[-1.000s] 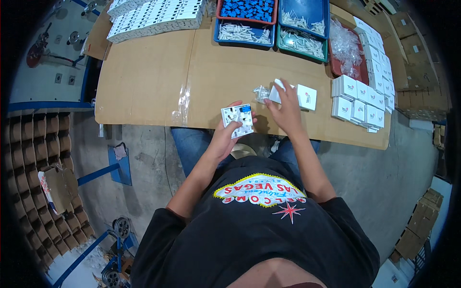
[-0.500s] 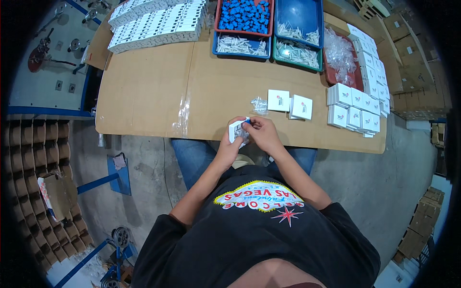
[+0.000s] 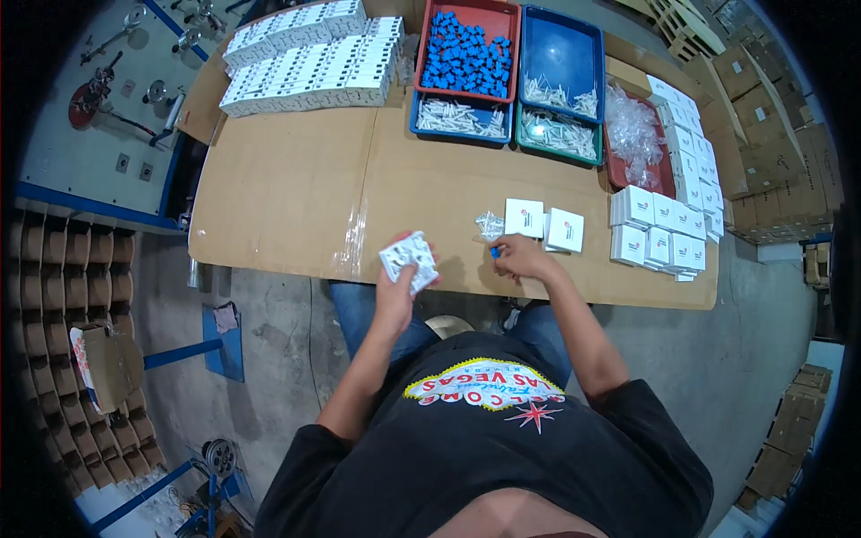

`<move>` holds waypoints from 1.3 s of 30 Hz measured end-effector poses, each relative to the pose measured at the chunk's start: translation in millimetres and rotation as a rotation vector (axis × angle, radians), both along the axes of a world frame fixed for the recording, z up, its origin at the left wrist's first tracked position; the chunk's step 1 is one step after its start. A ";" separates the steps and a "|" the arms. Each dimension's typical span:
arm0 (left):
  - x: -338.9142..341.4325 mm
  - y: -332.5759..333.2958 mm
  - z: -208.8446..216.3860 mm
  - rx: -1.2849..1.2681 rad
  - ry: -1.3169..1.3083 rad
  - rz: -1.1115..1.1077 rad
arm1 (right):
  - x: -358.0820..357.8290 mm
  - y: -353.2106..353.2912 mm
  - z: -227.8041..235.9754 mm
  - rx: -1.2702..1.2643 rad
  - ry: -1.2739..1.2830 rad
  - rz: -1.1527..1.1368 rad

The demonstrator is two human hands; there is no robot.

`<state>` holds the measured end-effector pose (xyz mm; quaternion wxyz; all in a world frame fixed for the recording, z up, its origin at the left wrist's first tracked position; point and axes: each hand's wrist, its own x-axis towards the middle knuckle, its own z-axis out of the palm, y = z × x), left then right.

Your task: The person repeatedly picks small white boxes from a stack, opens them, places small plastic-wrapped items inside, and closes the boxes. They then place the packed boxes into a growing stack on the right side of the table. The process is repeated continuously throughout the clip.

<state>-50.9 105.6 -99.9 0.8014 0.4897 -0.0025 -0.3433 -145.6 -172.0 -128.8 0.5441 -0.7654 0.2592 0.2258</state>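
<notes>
A white switch plate (image 3: 410, 259) sat in the closed grip of the left hand (image 3: 397, 289) over the near edge of the cardboard-covered bench (image 3: 296, 193). The right hand (image 3: 523, 258) pinched a small blue part (image 3: 494, 252) just beside two white boxes (image 3: 543, 225) and a crumpled clear bag (image 3: 489, 224).

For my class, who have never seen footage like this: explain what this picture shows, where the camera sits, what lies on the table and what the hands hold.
There is no machine here. A camera worn on a person's head looks down, so the picture bends at its rim and the forearms enter from below. The left hand holds a small white socket-like part. The right hand pinches a tiny blue piece just above the cardboard-covered table. Near it lie a clear little bag and two small white boxes, with more stacked to the right. At the far edge stand trays of blue pieces and white pieces, and rows of white parts.
</notes>
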 end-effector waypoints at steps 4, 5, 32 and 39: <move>-21.5 -16.1 -4.6 -0.054 0.073 -0.088 | 74.8 -64.9 11.9 0.021 -0.697 -0.419; -22.6 -14.0 -6.0 -0.050 0.059 -0.091 | 97.9 -57.0 58.1 0.006 -0.836 -0.551; -0.7 3.2 -48.4 0.152 0.177 0.010 | -9.9 19.9 5.8 -0.462 -0.471 -0.286; -1.7 -7.7 -34.2 -0.013 0.372 -0.174 | -15.2 -51.4 -3.8 -0.995 -0.350 0.239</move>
